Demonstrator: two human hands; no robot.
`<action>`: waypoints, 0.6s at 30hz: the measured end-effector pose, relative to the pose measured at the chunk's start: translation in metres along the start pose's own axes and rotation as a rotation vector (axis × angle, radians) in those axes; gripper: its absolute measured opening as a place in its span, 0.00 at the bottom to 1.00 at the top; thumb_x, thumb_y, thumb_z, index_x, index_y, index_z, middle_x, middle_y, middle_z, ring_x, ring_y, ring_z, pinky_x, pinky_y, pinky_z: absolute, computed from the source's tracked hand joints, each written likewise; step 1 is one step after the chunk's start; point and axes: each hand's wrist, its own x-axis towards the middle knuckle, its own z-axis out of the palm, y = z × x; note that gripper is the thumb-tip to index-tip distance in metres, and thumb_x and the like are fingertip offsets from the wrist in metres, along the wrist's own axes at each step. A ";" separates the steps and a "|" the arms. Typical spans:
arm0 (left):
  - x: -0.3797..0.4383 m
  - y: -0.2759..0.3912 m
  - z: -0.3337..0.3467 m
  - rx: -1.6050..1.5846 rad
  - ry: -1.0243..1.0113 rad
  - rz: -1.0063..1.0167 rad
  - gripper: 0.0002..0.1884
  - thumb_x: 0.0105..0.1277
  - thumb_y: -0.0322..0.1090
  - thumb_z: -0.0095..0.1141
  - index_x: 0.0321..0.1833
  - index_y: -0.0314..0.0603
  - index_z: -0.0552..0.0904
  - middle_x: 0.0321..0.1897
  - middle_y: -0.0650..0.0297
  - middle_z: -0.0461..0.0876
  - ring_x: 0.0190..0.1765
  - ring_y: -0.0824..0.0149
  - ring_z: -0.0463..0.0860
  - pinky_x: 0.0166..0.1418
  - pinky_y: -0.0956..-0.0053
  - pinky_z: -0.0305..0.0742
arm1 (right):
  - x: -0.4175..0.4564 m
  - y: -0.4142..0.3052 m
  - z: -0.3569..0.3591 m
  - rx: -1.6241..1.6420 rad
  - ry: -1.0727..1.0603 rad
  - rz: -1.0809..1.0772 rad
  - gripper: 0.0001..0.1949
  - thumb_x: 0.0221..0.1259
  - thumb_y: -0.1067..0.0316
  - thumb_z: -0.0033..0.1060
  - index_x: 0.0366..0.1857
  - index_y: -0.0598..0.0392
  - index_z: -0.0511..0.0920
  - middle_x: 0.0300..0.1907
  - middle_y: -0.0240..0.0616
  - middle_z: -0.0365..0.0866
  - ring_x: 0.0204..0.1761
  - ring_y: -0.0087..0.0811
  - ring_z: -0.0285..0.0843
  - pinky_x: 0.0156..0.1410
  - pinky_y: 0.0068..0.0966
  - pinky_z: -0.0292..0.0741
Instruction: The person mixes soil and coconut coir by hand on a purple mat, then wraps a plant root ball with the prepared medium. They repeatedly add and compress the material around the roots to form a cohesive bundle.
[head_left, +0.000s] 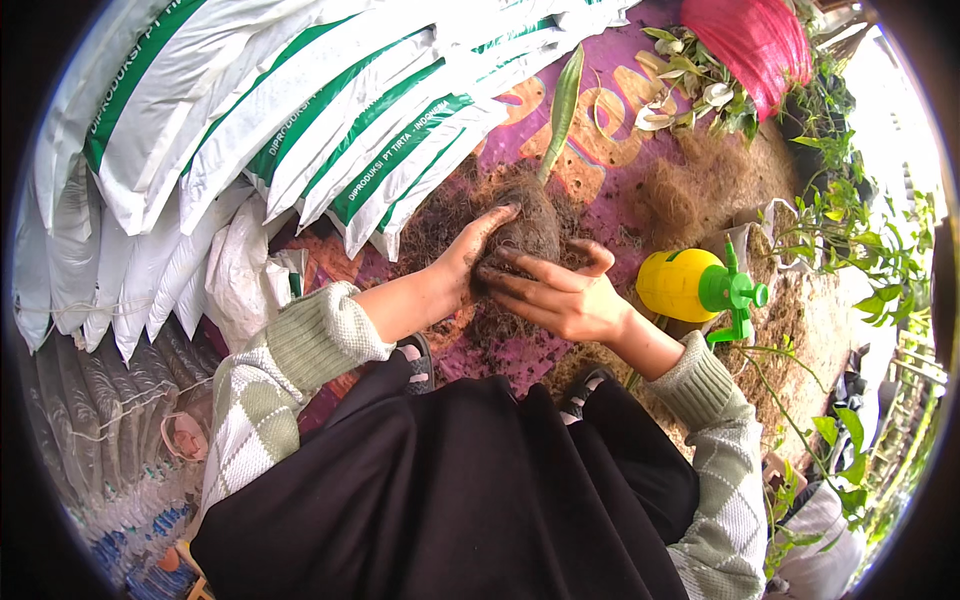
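Note:
A brown, fibrous root ball (538, 221) is cradled between my two soil-stained hands. From its far end rises one long green leaf with pale edges (564, 112), which looks like a snake plant's. My left hand (463, 255) cups the ball's left side, thumb lying along the top. Against its near end rest the fingers of my right hand (559, 296), with that thumb raised off to the right. The ball's underside and some left fingertips are hidden. Dark loose soil (431, 236) and root fibres lie around it on a purple printed mat (491, 364).
White and green plastic sacks (405, 165) are stacked at the left. A yellow pump sprayer (679, 285) with a green head stands right of my right hand. Beyond it are coir fibre (686, 199), a pink-red sack (757, 52) and leafy vines (874, 259). My sandalled feet are close below.

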 end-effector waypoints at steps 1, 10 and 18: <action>0.000 -0.002 -0.001 0.021 0.023 0.007 0.23 0.69 0.48 0.36 0.58 0.41 0.70 0.51 0.55 0.76 0.49 0.61 0.78 0.54 0.66 0.74 | 0.002 -0.002 0.000 -0.001 -0.023 -0.017 0.19 0.48 0.59 0.54 0.47 0.26 0.78 0.56 0.13 0.73 0.60 0.20 0.67 0.53 0.45 0.56; 0.002 -0.007 0.001 0.049 0.118 0.006 0.20 0.68 0.50 0.40 0.48 0.42 0.76 0.39 0.59 0.81 0.39 0.65 0.81 0.43 0.69 0.78 | -0.001 -0.008 0.009 0.027 -0.099 0.161 0.16 0.49 0.61 0.55 0.46 0.30 0.78 0.56 0.15 0.71 0.62 0.21 0.64 0.60 0.50 0.51; -0.011 0.008 0.001 -0.093 -0.197 0.079 0.26 0.69 0.50 0.31 0.60 0.38 0.70 0.51 0.54 0.76 0.50 0.58 0.78 0.53 0.63 0.76 | -0.017 0.003 0.005 -0.077 0.026 0.109 0.20 0.49 0.53 0.57 0.51 0.22 0.77 0.58 0.12 0.72 0.61 0.26 0.67 0.61 0.47 0.44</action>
